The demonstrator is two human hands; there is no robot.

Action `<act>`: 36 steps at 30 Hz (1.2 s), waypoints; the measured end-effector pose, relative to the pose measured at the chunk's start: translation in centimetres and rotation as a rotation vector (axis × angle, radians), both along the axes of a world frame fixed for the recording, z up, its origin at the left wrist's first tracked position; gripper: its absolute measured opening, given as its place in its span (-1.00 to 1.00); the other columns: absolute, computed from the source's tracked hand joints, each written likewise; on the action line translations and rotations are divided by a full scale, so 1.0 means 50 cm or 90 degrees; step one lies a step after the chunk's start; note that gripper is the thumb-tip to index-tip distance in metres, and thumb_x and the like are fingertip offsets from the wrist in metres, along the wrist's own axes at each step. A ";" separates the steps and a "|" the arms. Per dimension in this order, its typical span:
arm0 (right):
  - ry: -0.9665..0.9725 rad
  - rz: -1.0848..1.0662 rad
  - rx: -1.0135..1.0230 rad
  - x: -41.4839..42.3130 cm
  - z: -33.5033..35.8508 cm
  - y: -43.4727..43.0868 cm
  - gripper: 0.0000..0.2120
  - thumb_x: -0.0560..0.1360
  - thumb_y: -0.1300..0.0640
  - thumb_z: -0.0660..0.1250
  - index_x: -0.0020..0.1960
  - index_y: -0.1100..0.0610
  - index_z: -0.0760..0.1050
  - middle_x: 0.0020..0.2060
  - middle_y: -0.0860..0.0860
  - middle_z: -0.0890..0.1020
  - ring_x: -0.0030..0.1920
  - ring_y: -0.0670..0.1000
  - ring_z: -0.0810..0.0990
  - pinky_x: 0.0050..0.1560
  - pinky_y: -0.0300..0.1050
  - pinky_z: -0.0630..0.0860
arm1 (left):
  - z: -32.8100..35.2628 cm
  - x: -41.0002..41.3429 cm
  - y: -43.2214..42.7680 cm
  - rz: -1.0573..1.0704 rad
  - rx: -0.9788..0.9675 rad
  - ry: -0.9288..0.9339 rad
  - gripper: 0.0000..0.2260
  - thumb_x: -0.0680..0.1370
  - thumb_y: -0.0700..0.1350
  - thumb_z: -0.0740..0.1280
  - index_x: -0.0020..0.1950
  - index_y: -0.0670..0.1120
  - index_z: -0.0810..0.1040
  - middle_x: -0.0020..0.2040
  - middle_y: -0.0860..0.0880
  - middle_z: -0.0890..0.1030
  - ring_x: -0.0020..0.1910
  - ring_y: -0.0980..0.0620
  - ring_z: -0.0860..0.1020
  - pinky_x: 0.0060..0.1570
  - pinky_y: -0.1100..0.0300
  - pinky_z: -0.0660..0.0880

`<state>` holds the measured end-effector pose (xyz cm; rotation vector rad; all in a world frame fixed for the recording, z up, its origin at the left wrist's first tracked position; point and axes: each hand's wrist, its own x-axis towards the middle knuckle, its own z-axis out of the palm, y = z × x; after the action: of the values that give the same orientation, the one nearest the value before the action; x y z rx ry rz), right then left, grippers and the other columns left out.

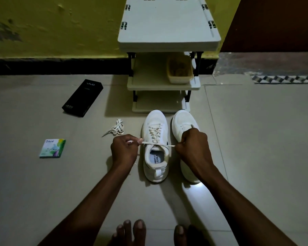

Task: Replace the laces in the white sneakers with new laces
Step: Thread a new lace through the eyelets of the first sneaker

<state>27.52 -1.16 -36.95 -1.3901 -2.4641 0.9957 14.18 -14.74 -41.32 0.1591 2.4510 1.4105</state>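
partly, right hand (192, 147) hides the right sneaker (182, 121); left hand (124, 150) and right hand each pinch the lace (157, 144).

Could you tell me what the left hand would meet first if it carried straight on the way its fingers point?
Probably the laced sneaker: the left hand pinches the lace with fingers aimed at its side, nothing between. Height is unclear.
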 end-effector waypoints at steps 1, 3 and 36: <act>-0.007 0.005 0.001 -0.001 0.000 -0.002 -0.78 0.28 0.29 0.39 -0.37 0.14 0.35 -0.41 0.02 0.43 -0.31 0.15 0.54 -0.32 -0.17 0.40 | -0.002 0.000 0.001 0.011 -0.007 -0.003 -0.82 0.44 -0.17 0.57 -0.33 -0.03 0.66 -0.34 -0.01 0.66 -0.29 0.06 0.61 -0.18 0.25 0.43; -0.017 0.007 0.005 -0.003 0.005 -0.003 -0.67 0.30 0.30 0.40 -0.39 0.09 0.24 -0.42 0.00 0.38 -0.34 0.12 0.47 -0.32 -0.20 0.35 | -0.008 0.001 0.001 0.030 -0.012 -0.007 -0.82 0.44 -0.17 0.57 -0.33 -0.02 0.66 -0.38 0.01 0.63 -0.34 0.07 0.58 -0.21 0.24 0.41; 0.438 0.017 -0.437 -0.026 0.001 -0.001 -0.84 0.60 0.26 0.34 -0.07 0.28 0.67 -0.14 0.25 0.72 -0.03 0.31 0.69 0.08 0.21 0.58 | 0.080 0.028 0.005 -0.207 0.215 0.051 -0.90 0.57 -0.24 0.42 -0.08 -0.22 0.73 -0.13 -0.07 0.74 -0.09 0.05 0.69 -0.04 0.27 0.58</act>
<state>26.21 -1.21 -36.92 -0.8845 -1.6909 2.0295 15.57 -14.49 -37.31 0.6674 2.0999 1.6741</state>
